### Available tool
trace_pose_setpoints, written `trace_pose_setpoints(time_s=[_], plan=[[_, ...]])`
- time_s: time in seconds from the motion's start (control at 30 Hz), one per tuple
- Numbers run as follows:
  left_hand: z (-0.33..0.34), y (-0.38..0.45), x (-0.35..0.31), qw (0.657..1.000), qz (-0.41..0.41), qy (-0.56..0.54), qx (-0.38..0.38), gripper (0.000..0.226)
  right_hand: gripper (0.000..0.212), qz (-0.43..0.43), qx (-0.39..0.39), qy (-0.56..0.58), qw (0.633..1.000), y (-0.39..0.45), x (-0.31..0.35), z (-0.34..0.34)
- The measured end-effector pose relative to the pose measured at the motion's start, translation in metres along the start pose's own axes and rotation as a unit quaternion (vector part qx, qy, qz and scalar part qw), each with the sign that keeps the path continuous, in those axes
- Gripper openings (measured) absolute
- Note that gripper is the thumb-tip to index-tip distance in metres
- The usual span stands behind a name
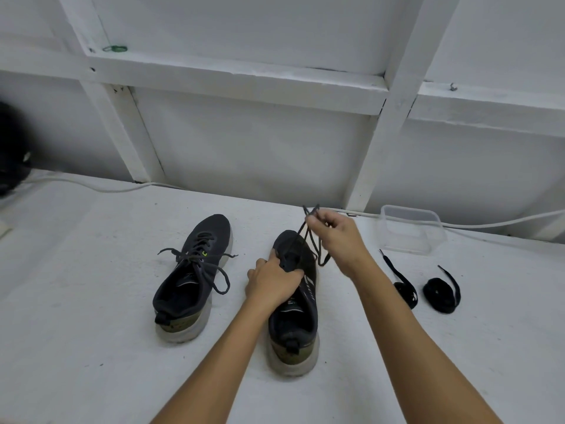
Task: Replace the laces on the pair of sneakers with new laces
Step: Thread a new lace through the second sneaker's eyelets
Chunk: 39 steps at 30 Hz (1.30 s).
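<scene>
Both hands work on the right sneaker (295,304), which stands on the white surface (91,347) with its toe pointing away from the camera. In the head view, the left hand (272,283) lies over the middle of that shoe, its fingers curled round the tongue and eyelet area, gripping it. Raised above the shoe's toe, apart from the other hand, the right hand (337,237) pinches the old dark lace (308,228) between thumb and fingertips; two strands run from the pinch down toward the toe end of the lacing area, the lace tips cross just above the fingers, and a loop of it hangs beside the shoe's right edge. Just to the left, the left sneaker (191,278) stands parallel to its mate and apart from it, fully laced, with loose dark lace ends spread out to both sides. Right of the forearm lie two new black laces, each partly coiled with one end trailing away: the nearer one (405,290) close to the arm, the farther one (440,292) just beside it. Behind them, near the wall, sits a clear plastic container (411,229). A white cable (504,222) runs along the back of the surface beneath a white framed wall (244,142). At the far left edge a dark object (10,148) is too blurred to make out.
</scene>
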<state>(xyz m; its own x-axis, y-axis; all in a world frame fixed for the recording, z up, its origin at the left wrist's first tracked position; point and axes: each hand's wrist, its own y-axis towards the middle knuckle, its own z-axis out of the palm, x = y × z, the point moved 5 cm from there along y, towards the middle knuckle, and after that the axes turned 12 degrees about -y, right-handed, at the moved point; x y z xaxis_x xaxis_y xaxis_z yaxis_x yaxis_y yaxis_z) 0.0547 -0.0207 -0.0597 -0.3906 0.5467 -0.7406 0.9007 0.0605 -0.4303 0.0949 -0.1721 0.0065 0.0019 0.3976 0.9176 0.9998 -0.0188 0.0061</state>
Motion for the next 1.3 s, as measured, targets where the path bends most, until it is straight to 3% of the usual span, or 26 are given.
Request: trace_pose_setpoints(time_s=[0.1, 0.2, 0.3, 0.47, 0.53, 0.6, 0.7, 0.9, 1.23, 1.3], plan=[[0.000, 0.000, 0.001, 1.000, -0.004, -0.005, 0.004, 0.086, 0.032, -0.033, -0.028, 0.034, 0.998, 0.008, 0.037, -0.022], [0.001, -0.001, 0.001, 1.000, -0.001, 0.000, 0.005, 0.088, 0.018, -0.071, -0.058, -0.003, 0.996, 0.015, 0.068, -0.038], [0.001, 0.000, 0.002, 1.000, -0.002, 0.004, 0.004, 0.088, 0.010, -0.038, -0.058, -0.053, 0.996, 0.020, 0.066, -0.037], [0.000, -0.002, 0.001, 1.000, -0.001, 0.015, -0.002, 0.088, 0.048, 0.091, -0.055, -0.214, 0.971, 0.021, 0.028, -0.034], [0.001, -0.002, 0.001, 1.000, -0.001, 0.018, -0.001, 0.088, 0.042, 0.102, -0.028, -0.282, 0.954, 0.012, 0.014, -0.030], [0.001, -0.003, 0.001, 1.000, -0.002, 0.019, -0.005, 0.088, 0.049, 0.114, 0.042, -0.308, 0.944, 0.001, 0.000, -0.016], [0.001, -0.003, 0.000, 1.000, -0.005, 0.021, -0.009, 0.089, 0.050, 0.136, 0.109, -0.272, 0.947, -0.012, -0.019, 0.002], [0.001, -0.003, -0.001, 1.000, -0.007, 0.020, -0.006, 0.088, 0.014, 0.121, 0.090, -0.136, 0.979, -0.009, -0.025, 0.022], [0.000, -0.003, 0.000, 1.000, -0.009, 0.021, -0.002, 0.088, 0.015, 0.131, 0.109, -0.165, 0.971, -0.007, -0.027, 0.023], [0.000, -0.003, 0.000, 1.000, -0.009, 0.019, -0.001, 0.087, 0.025, 0.112, 0.114, -0.190, 0.969, -0.006, -0.025, 0.024]])
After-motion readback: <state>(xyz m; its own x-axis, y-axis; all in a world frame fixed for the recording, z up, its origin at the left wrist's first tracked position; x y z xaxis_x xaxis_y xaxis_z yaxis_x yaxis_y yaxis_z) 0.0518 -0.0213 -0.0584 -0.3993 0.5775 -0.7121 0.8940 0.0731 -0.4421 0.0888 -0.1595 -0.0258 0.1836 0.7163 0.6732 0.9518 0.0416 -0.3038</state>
